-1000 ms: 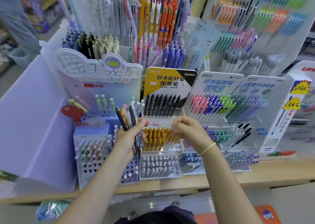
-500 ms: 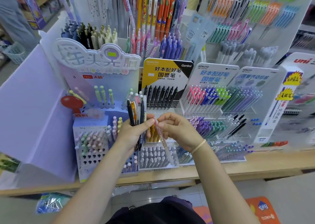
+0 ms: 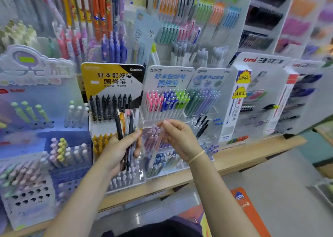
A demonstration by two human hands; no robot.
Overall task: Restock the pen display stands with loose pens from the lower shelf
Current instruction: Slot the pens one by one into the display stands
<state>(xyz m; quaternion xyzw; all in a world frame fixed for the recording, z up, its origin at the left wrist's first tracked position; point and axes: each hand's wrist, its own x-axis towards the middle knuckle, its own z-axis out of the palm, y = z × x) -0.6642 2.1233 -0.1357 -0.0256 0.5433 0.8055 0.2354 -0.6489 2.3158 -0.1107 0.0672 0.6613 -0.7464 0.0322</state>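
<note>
Left hand [image 3: 119,150] grips about four pens [image 3: 126,128]; right hand [image 3: 180,137] fingers [image 3: 166,126] pinch one pale pink pen [image 3: 156,146] upright.

Single head-mounted wide-angle view, looking forward and downward from above the wooden shelf [image 3: 252,152] that carries the pen stands. The yellow-and-black header card [image 3: 111,78] sits left of centre, close to the lens; stands to its left and right curve away and blur toward the frame edges. Behind it the taller racks lean back, while below it both forearms enter from the bottom edge, with the left hand [image 3: 119,148] and right hand [image 3: 180,137] at near range. The floor lies beneath the shelf, lower right. No second view is supplied, so no overlap exists.
</note>
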